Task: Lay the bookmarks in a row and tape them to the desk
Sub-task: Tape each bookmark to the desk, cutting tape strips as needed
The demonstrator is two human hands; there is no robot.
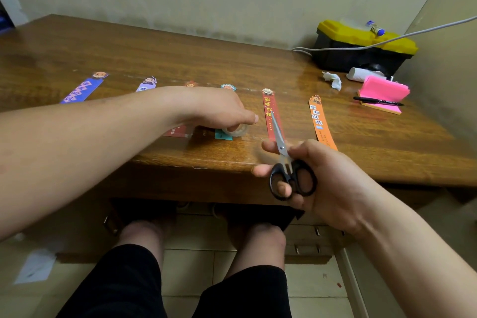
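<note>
- The worktop (180, 59) is dark brown wood with a glossy top, set into a corner between pale walls. Its near edge runs across above my knees.
- At the far right corner stands a black toolbox (356, 58) with a yellow lid. A small blue-capped bottle (375, 27) lies on the lid and a grey cable (413, 32) crosses over it.
- Just in front of the toolbox lie a crumpled tissue (333, 80), a white roll (360, 74) and a pink notepad (386, 90) with a black pen (378, 101) across its near side.
- Under the worktop the floor is pale tile, and a sheet of paper (36, 266) lies on it to my left.
- Six bookmarks lie side by side and apart from one another, in a row along the near half of the worktop. Each is a long paper strip with a cartoon head at its far end.
- From the left come the blue bookmark (82, 90) and the lilac bookmark (146, 84), which my forearm mostly hides.
- Only the ends of the dark red bookmark (178, 132) and the teal bookmark (223, 135) show.
- Last are the red bookmark (268, 108) and the orange bookmark (320, 121), both printed with characters.
- My left grip (219, 108) is curled over the clear tape roll (236, 130), which sits at the teal bookmark's near end.
- My right grip (325, 181) is clamped on the black-handled scissors (286, 162) at the near edge. The blades are together and the tip overlaps the red bookmark.
</note>
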